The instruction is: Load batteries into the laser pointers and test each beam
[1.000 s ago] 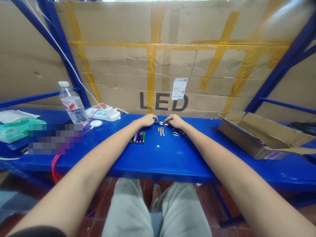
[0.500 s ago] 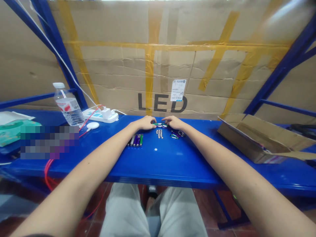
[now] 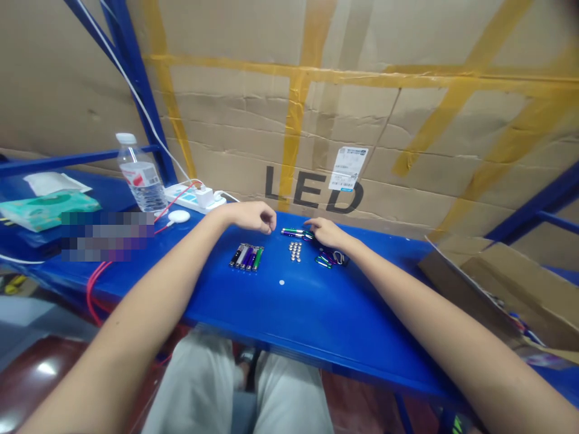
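Note:
My left hand (image 3: 259,217) hovers over the back of the blue table (image 3: 289,319), fingers loosely curled with a gap and nothing visible in them. Further right, my right hand (image 3: 326,232) rests with its index finger stretched out at the right end of a small group of shiny coloured tubes (image 3: 293,232). Its other fingers are partly hidden. In front of the tubes lie several button cells (image 3: 295,251) in rows. Coloured carabiner clips (image 3: 324,261) sit under my right wrist. Several slim metal tubes (image 3: 246,257), black, silver, purple and green, lie side by side near my left forearm.
A small white disc (image 3: 281,282) lies nearer the front. At left are a water bottle (image 3: 142,184), a power strip (image 3: 178,196), a white round charger (image 3: 180,217) and a tissue pack (image 3: 49,210). An open cardboard box (image 3: 479,289) stands right; a big carton (image 3: 235,132) backs the table.
My left hand has moved left and up, away from the tubes at the back. The right hand stays at their right end. The camera view has turned and tilted.

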Demonstrator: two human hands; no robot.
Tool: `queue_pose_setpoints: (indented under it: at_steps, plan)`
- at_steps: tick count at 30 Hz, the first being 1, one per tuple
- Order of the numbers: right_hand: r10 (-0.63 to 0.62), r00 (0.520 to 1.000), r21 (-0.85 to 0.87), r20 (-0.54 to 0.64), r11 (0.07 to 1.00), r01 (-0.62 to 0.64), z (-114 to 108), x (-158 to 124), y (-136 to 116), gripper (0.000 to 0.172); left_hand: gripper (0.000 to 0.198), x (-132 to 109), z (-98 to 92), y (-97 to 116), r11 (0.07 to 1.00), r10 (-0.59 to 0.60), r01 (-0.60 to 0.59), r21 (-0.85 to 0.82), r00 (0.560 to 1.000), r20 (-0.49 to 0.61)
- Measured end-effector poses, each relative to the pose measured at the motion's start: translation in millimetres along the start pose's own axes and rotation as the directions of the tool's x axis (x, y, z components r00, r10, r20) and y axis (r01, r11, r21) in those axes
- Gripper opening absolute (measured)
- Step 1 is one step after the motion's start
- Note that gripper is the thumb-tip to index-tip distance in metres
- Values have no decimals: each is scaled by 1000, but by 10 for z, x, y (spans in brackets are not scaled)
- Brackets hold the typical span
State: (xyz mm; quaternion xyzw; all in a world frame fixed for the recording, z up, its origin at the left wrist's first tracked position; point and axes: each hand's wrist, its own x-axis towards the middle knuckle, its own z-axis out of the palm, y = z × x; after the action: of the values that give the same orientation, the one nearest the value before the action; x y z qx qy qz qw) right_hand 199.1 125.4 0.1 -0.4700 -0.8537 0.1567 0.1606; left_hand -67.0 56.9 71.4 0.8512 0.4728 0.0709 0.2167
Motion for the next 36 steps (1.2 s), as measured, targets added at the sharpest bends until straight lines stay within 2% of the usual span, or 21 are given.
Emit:
queue_pose_setpoints:
  at_steps: [4, 8, 11, 15, 17, 19, 23, 27, 31, 36]
  plan:
    - [83, 996, 12, -32, 996, -83, -62, -104, -116, 41, 17, -61, -20, 95, 997, -80, 78, 15, 990, 120]
    - [132, 975, 37, -179, 991, -127, -115, -361, -354, 38, 19, 4, 82, 74, 992, -124, 119, 39, 972, 197]
    - [81, 951, 86, -299, 995, -57, -81, -556, -578, 34, 22, 39, 132, 63, 994, -107, 108, 11, 966, 235]
    - [-81, 877, 13, -473, 995, 99, -5, -720, -729, 31, 25, 59, 154, 55, 993, -116, 116, 13, 967, 227]
    - [-142, 854, -35, -500, 989, 145, 0, -765, -686, 30, 24, 77, 168, 38, 994, -112, 110, 25, 968, 225]
    - [-160, 856, -39, -492, 986, 162, -27, -793, -581, 30, 21, 102, 189, 17, 996, -94, 90, 28, 968, 234]
    - [-130, 870, 0, -475, 989, 147, -126, -823, -351, 28, 18, 153, 245, -22, 997, -83, 77, 31, 962, 262]
    - [-120, 853, -6, -508, 991, 135, -195, -829, -276, 26, 24, 191, 286, -59, 997, -78, 78, 11, 960, 268]
    - [-119, 853, -9, -507, 991, 133, -225, -833, -294, 25, 22, 232, 309, -55, 997, -43, 54, -48, 979, 201]
    - [-90, 850, 28, -519, 992, 123, -204, -835, -305, 26, 19, 271, 369, 46, 990, -20, 34, -140, 995, 99]
